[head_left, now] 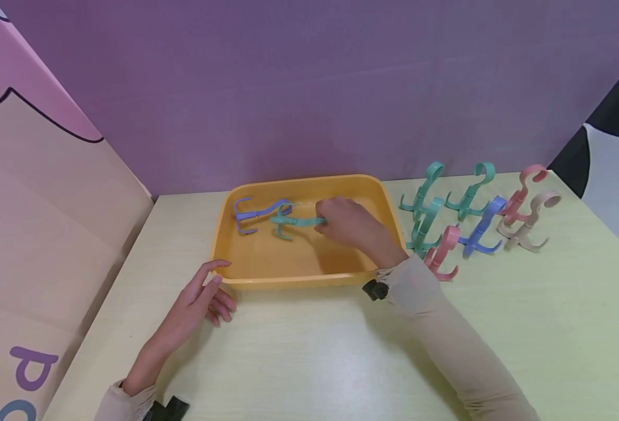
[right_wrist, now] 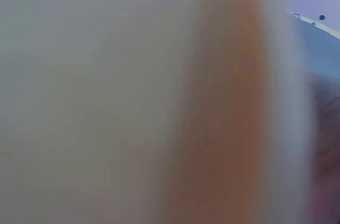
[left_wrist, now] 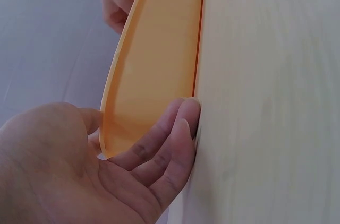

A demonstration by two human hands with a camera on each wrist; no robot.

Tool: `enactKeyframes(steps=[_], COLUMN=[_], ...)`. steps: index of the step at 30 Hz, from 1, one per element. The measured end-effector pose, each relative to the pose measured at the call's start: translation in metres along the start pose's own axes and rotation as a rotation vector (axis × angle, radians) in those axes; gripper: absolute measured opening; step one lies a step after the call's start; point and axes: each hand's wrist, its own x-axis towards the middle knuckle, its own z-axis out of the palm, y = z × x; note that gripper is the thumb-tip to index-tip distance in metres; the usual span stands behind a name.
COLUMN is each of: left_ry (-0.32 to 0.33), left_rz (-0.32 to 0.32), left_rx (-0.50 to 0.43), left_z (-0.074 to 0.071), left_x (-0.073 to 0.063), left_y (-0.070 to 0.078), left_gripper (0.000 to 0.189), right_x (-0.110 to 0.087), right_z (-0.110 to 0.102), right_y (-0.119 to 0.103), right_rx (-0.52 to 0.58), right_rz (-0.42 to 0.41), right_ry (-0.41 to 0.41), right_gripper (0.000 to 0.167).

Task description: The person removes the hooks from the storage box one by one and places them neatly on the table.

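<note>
My right hand (head_left: 348,222) grips the curved end of a green rotating hanger hook (head_left: 288,221) over the yellow tray (head_left: 288,283). The pronged end of that hook points left, overlapping a blue hook (head_left: 256,214) that lies inside. At the tray's near left corner is my left hand (head_left: 196,301), with a finger over the rim and the thumb against the outer wall. The left wrist view shows this hand (left_wrist: 106,165) around the corner, its other fingers bent beside the outer wall. In the right wrist view, a blurred surface hides most of the scene.
Right of the tray, several hooks stand on their prongs on the pale table (head_left: 309,351): green (head_left: 469,196), pink (head_left: 517,202), blue (head_left: 481,228) and beige (head_left: 529,225). A purple panel (head_left: 309,88) rises behind the table, and a printed panel (head_left: 51,234) stands at left.
</note>
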Motion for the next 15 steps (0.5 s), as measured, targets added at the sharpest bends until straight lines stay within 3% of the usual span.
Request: enactKeyframes(steps=[9,15], left_ry=[0.001,-0.003], left_rz=[-0.005,-0.006], left_rx=[0.005,0.001], left_z=[0.000,0.000], left_x=[-0.001,-0.001], left_y=[0.001,0.002], left_gripper=[0.043,0.043], right_x=[-0.006,-0.010], right_z=[-0.017,-0.023], right_y=[-0.008,-0.009], right_rx=[0.073,0.115], right_rz=[-0.116,-0.177], right_ry=[0.228,0.260], right_gripper=[0.018,0.007])
